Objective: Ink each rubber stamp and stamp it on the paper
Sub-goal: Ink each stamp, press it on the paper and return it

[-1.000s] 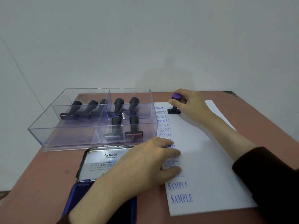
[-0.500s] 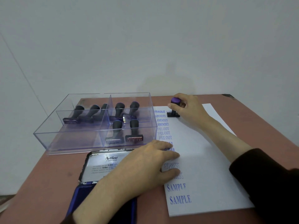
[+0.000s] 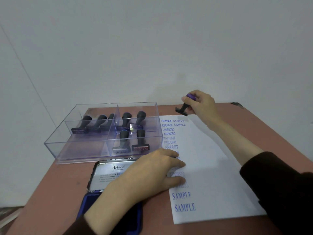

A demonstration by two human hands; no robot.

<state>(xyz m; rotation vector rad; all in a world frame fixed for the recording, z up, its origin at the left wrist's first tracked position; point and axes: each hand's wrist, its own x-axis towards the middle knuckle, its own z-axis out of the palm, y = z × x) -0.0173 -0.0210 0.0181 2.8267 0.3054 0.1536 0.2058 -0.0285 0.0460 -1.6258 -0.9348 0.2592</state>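
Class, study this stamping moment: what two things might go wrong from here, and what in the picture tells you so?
1. The left hand rests on stamped words on the paper; if the ink is not yet dry, it may smudge.
2. The right hand holds the stamp tilted above the paper's far edge; set down askew, it may print unevenly.

One clear box [image 3: 55,147] is holding seven stamps [image 3: 141,141], seemingly three left, four right; an eighth stamp [image 3: 183,108] is being held aloft. One ink pad [image 3: 106,175] and one paper [image 3: 213,167] are lying alongside.
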